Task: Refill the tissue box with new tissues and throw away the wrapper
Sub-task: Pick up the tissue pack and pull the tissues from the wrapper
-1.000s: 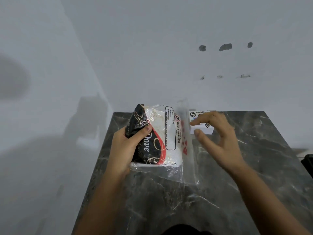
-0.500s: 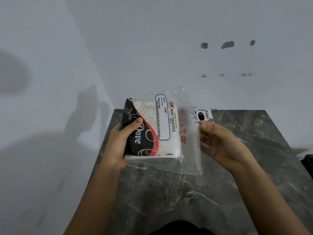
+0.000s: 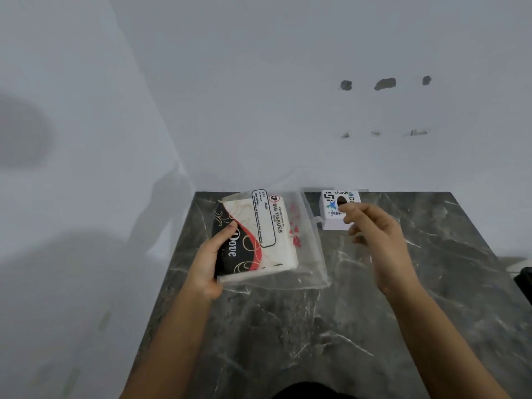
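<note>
My left hand (image 3: 205, 263) grips the left end of a tissue pack (image 3: 267, 240), white tissues in a clear plastic wrapper with a black and red printed panel. The pack is held just above the dark marble table (image 3: 316, 326), its loose clear end trailing to the right. My right hand (image 3: 377, 240) hovers to the right of the pack, fingers loosely curled and blurred, holding nothing. Behind that hand, a small white tissue box (image 3: 339, 208) with printed stickers and an oval hole on top sits at the table's far edge.
A white wall runs behind the table and along its left side, with several small holes (image 3: 384, 83) in it. A dark object (image 3: 524, 280) shows at the right edge of the frame.
My right hand has let go of the wrapper's clear end and moved right. My left hand has tilted the pack flatter and lower toward the table.
</note>
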